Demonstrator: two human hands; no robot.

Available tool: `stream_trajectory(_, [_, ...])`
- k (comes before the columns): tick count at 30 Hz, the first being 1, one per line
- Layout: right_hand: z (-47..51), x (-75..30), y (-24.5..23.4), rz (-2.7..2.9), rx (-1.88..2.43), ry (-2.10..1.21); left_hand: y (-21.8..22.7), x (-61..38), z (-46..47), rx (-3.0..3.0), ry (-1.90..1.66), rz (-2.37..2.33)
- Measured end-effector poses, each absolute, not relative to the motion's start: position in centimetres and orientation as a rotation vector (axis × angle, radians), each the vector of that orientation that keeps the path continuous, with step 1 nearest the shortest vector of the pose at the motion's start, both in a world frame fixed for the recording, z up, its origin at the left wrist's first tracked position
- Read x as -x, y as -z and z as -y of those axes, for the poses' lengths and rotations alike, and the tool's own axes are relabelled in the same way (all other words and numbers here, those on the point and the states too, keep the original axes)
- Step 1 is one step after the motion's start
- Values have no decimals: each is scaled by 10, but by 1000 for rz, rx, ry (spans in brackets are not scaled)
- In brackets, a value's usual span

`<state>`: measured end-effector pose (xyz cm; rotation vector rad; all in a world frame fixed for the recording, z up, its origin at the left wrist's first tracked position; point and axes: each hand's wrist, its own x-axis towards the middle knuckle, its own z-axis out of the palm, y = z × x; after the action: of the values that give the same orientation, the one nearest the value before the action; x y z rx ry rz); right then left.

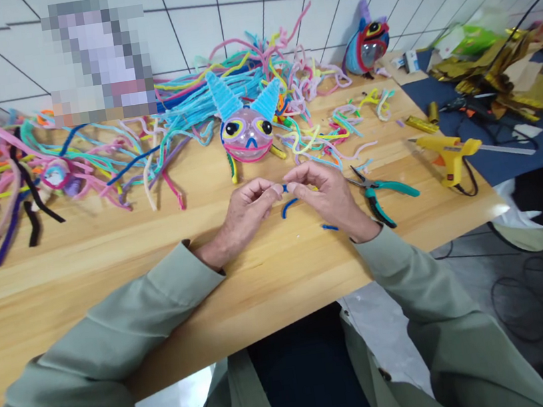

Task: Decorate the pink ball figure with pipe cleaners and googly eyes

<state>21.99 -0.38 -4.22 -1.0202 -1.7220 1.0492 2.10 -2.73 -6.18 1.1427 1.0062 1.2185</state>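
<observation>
the left hand (pixel 251 212) and right hand (pixel 325 197) are close together, their fingertips pinching what looks like a short blue piece (pixel 284 188), mostly hidden between them. a curved blue strip (pixel 288 208) lies just below the fingertips, on the wearer's side. beyond the hands sits a blue-eared animal head (pixel 247 134); right of the right hand lie green-handled pliers (pixel 371 185), then a yellow glue gun (pixel 452 154).

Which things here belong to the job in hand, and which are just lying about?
Likely in the job: blue pipe-cleaner piece between left hand and right hand; loose blue pieces; blue-eared figure; teal-handled pliers.

Apparently lying about: yellow glue gun; gold foil.
</observation>
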Motion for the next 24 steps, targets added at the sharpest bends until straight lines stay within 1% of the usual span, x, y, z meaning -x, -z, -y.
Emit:
stream_trajectory(11, [2,-217,55,1708,1020,-1092,62,-21,28,-1193,-1177,-933])
stream_trajectory(18, [0,-217,53,1645,1006,-1216,65,-20,26,-1189,-1145,-961])
stream_trajectory(24, [-1,-221,50,1731,1068,-1183,64,-19,28,-1302,-1105,-957])
